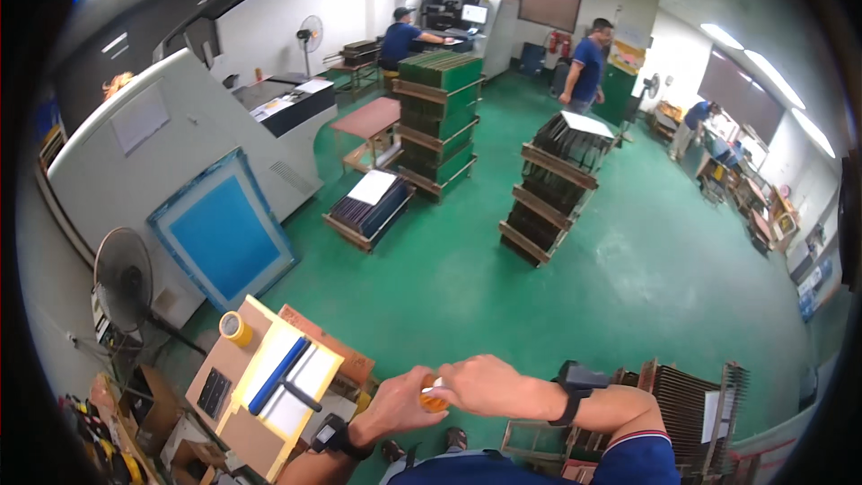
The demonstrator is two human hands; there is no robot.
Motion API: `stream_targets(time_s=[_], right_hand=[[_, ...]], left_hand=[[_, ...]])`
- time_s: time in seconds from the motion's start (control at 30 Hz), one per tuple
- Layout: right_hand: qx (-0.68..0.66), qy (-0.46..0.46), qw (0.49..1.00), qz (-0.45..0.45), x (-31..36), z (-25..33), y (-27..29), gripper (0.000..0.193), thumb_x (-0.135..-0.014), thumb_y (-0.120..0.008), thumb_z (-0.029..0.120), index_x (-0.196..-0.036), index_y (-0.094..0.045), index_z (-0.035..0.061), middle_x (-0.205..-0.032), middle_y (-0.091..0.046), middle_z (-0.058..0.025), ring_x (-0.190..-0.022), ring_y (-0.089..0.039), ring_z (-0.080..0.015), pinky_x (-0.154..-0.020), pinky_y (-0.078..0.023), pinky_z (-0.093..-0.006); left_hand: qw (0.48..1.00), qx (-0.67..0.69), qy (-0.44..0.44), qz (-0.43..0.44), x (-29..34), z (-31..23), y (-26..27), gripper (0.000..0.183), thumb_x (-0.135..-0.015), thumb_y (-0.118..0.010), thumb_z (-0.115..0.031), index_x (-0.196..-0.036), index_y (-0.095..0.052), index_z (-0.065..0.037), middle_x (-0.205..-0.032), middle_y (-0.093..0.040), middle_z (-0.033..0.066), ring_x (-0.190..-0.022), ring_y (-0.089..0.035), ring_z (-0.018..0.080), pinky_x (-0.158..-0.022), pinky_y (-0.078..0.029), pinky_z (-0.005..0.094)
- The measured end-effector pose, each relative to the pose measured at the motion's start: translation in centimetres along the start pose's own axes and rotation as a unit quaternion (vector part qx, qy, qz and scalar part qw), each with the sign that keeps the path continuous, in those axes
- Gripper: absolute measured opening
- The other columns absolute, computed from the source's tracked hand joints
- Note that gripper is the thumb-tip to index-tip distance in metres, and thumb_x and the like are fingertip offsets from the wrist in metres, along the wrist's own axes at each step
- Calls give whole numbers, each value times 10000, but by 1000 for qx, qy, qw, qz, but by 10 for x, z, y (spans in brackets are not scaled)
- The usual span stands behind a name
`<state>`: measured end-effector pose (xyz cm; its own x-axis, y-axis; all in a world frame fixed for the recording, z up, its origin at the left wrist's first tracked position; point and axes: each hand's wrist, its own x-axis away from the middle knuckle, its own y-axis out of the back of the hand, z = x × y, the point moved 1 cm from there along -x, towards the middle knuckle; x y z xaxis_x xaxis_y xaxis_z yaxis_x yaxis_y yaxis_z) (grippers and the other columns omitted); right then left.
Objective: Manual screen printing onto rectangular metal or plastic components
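Note:
In front of my body, both hands close round a small orange, round thing (pixel 434 398) with a pale patch on top; its kind is unclear. My left hand (pixel 395 407) grips it from the left, and my right hand (pixel 485 385) reaches over its upper right side. Just left of my left hand is a work board (pixel 215 375) edged with yellow tape. On it, a blue roller (pixel 281 374) with a dark handle lies across white sheets (pixel 308 375). A yellow tape roll (pixel 235 328) and a flat black object (pixel 213 392) rest there too.
Racks of boards (pixel 548 193) and a tall green stack (pixel 440 126) stand on the green floor. A blue framed screen (pixel 220 233) leans against a machine, beside a fan (pixel 124 277). A wire rack (pixel 691 409) is at lower right. Other people (pixel 588 67) are farther off.

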<state>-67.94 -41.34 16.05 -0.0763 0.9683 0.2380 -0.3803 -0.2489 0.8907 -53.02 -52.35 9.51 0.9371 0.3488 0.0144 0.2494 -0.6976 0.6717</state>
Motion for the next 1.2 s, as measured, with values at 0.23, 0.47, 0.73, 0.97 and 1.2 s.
stream_targets(time_s=[0.23,0.47,0.73,0.97,1.2], right_hand=[[8,-46,999,7,3,19,28,351,-944,-552,330,-1052,-592,-2,-793,-632,-204,-752,-630,-402,-669,-506,-477],[-1,70,994,-82,9,12,2,267,-907,-596,249,-1046,-613,22,-890,-591,-169,-879,-614,-341,-727,-508,-422],[-58,127,982,-129,4,15,32,254,-781,-641,25,-1032,-603,17,-977,-619,-161,-888,-614,-342,-742,-518,-416],[-343,37,920,-185,24,-20,25,442,-803,-700,-31,-1226,-584,29,-1128,-663,-137,-925,-666,-195,-776,-536,-316],[-668,26,718,-192,44,-44,-9,451,-844,-705,25,-1270,-560,4,-1210,-640,-169,-929,-660,-156,-779,-551,-272]], left_hand=[[998,21,-49,-40,0,-4,4,582,-676,-811,-298,-1100,-511,-36,-923,-664,183,-868,-657,379,-748,-530,431],[998,3,-54,-31,3,5,-2,560,-677,-795,-316,-1059,-522,-10,-914,-653,220,-877,-652,388,-737,-527,445],[994,33,-99,-29,-10,8,18,588,-670,-809,-282,-1096,-498,-21,-894,-630,197,-833,-644,380,-708,-514,413],[990,82,-116,-7,-8,3,33,595,-663,-821,-234,-1132,-507,-47,-976,-638,152,-903,-649,339,-756,-518,394],[984,58,-165,11,8,-51,86,721,-619,-871,-198,-1231,-514,-67,-1178,-612,122,-1041,-637,300,-867,-530,368]])
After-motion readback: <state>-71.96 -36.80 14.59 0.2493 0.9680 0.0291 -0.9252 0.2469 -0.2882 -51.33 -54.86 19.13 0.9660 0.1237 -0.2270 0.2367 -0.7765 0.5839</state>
